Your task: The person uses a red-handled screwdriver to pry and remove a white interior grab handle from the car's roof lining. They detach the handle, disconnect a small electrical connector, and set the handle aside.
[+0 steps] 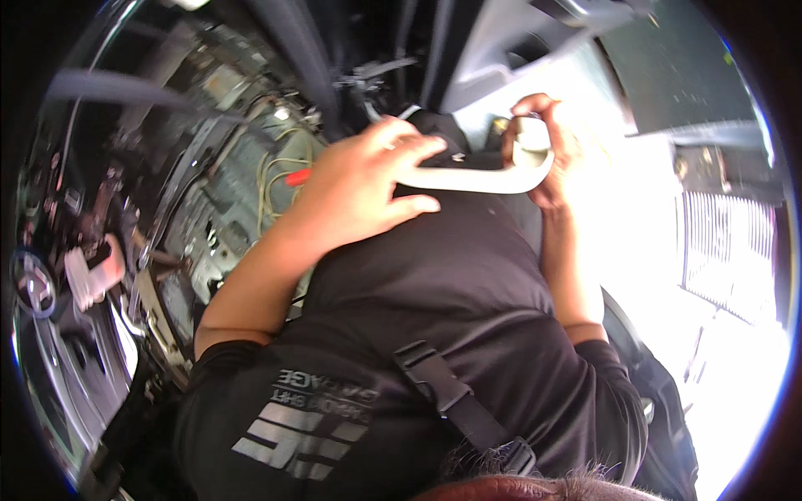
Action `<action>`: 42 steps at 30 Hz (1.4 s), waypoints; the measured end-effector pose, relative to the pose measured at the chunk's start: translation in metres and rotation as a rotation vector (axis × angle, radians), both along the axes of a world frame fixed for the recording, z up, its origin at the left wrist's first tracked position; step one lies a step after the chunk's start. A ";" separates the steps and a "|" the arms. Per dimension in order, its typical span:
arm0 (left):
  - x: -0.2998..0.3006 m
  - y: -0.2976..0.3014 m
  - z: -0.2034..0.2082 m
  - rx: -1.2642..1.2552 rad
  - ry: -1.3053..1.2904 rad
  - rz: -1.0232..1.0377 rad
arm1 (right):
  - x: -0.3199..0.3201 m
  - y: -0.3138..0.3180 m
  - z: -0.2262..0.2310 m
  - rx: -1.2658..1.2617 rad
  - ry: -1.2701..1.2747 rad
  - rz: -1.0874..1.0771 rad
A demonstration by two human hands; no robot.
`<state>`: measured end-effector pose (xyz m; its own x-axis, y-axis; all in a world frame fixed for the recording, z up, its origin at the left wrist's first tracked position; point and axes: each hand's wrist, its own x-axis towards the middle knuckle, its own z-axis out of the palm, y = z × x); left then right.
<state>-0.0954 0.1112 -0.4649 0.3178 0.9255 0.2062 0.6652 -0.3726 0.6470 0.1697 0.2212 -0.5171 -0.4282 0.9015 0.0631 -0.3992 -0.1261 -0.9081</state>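
Both hands share a grip on a cream-coloured strap, apparently seat-belt webbing [476, 178], in the head view: the left hand [359, 188] lies over one end with fingers spread and the thumb pinching the band against the palm, while the right hand [547, 150] is closed around the other end, where the webbing curls up in a loop over its fingers. The strap runs flat and taut between the two hands, just above the chest of the person's black T-shirt [434, 317], inside what looks like a stripped vehicle cabin. To the left, bare metal floor panels [234, 167] carry a bundle of yellowish wiring [280, 171] and a small red connector [298, 176] just beside the left wrist. A grey pillar or door trim [518, 50] rises behind the right hand, and bright daylight floods the open doorway on the right, washing out detail there. A black harness strap with a buckle [447, 392] crosses the shirt near the lower edge. Judging by its curl, the webbing is light, soft and flexible yet strong lengthwise, and smooth enough to slide; it is best held flat across its width, pinched between thumb and fingers near each end.
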 end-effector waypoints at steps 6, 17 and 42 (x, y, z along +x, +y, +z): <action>-0.012 -0.002 -0.024 0.165 0.206 -0.040 | -0.017 -0.003 0.003 -0.093 -0.219 -0.082; -0.019 0.028 -0.043 -0.032 0.214 -0.069 | 0.008 0.016 0.015 0.745 -0.633 0.256; 0.170 0.274 -0.140 -1.100 -0.001 -0.002 | 0.211 -0.022 -0.595 -1.260 -1.375 -0.206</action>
